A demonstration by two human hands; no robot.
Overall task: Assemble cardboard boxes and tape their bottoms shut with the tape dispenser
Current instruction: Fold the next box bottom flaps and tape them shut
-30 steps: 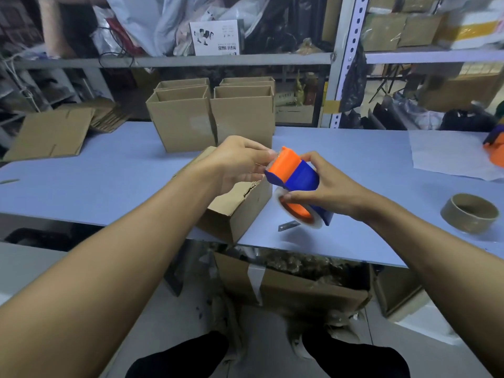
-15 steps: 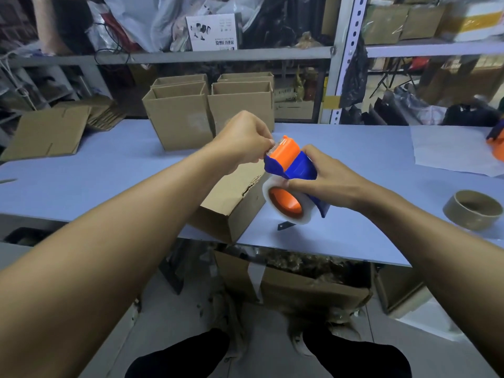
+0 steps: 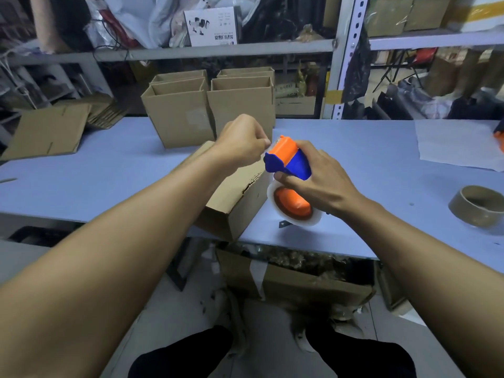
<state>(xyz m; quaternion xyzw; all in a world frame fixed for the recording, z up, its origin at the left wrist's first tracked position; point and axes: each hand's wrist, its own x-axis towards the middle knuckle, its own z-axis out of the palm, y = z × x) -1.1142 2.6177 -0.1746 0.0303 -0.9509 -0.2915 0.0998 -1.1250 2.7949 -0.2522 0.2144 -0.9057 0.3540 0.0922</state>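
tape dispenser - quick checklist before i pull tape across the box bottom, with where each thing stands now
1. Right hand holds the tape dispenser firmly, grip wrapped round its blue body: ok.
2. Left hand has the tape end pinched at the orange head: cannot tell, the tape itself is too clear to see.
3. Roll has tape left: ok.
4. Box lies within reach under the hands: ok.
5. Box fully on the table: not ok, a corner overhangs the near edge.
6. Bottom flaps folded flat: cannot tell, the left arm hides them.
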